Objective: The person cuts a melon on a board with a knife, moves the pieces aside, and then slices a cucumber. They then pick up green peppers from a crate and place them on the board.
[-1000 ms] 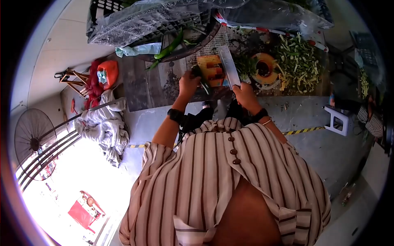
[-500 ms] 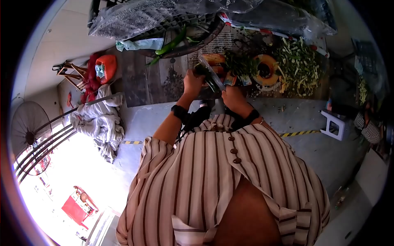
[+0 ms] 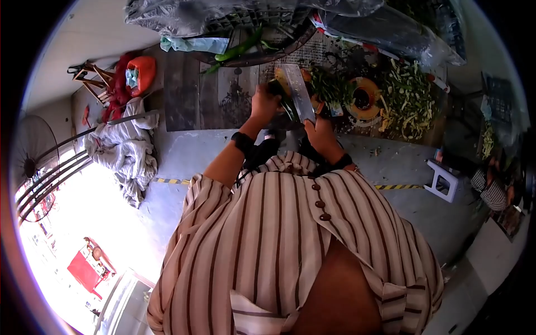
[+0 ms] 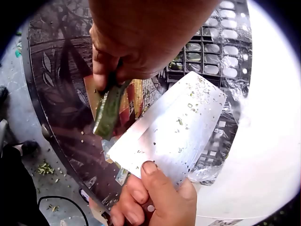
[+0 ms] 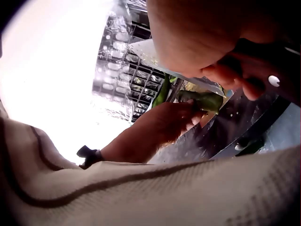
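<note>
A table (image 3: 184, 97) is spread before the person, its dark surface being planked and printed at its left end; past its near left corner, a heap of grey cloth (image 3: 125, 148) is left on the floor; beyond the far edge, a black crate (image 4: 176, 76) is partly covered by clear plastic (image 3: 379, 36); at the right end, much of the surface is covered by a pile of chopped green pieces (image 3: 410, 100); outside the near right corner, a white stool (image 3: 442, 180) is seen on the floor; along the far edge, left of the middle, a dark round-edged tray (image 3: 268, 62) is set, and across it a long green pepper (image 3: 240, 51) is laid.

Near the middle of the near edge, a broad cleaver (image 4: 174, 127) is held up by the right hand (image 4: 164, 200), its fingers being wrapped about the handle and its thumb pressed to the base of the blade; the blade is speckled with green bits; by the left hand (image 3: 265, 102), a green vegetable piece (image 4: 109, 113) is pinched at one end, the other end being pointed down toward the near edge; the piece is held just left of the cleaver, above an orange printed sheet (image 4: 91, 92); whether it is touched by the blade cannot be told.
</note>
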The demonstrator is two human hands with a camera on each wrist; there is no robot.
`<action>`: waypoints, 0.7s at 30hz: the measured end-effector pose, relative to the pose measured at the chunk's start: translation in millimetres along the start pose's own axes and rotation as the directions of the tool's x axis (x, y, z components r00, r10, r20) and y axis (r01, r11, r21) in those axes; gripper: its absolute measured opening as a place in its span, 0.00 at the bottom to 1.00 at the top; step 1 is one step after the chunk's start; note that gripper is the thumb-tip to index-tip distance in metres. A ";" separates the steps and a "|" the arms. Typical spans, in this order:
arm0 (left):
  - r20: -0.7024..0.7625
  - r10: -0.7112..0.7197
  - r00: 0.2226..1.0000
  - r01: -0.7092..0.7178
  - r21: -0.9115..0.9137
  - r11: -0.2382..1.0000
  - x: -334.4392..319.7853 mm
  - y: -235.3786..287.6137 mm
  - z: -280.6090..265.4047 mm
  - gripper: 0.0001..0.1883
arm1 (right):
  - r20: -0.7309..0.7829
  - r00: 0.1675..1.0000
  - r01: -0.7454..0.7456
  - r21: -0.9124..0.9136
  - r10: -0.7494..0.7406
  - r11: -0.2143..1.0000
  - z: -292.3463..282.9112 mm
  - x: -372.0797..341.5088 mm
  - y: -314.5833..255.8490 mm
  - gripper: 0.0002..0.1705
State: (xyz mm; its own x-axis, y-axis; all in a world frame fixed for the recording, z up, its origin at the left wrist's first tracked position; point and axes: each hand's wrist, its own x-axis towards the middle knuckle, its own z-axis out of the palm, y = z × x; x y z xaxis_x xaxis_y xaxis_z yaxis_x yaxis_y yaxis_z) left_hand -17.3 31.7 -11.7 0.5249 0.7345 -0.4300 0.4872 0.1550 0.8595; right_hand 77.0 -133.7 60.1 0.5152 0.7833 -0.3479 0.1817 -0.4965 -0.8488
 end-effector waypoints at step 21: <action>-0.067 0.010 0.998 -0.004 0.088 0.996 7.3 -5.0 6.3 0.28 | -0.011 0.990 0.141 -0.128 -0.143 0.982 5.2 -1.5 21.2 0.11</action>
State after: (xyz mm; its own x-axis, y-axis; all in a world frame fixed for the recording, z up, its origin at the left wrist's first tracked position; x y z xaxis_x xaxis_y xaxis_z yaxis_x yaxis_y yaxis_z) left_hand -11.5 32.1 -21.0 0.4819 0.7784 -0.4024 0.5450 0.0933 0.8332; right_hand 75.7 -143.5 40.6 0.4933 0.8421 -0.2179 0.3582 -0.4250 -0.8313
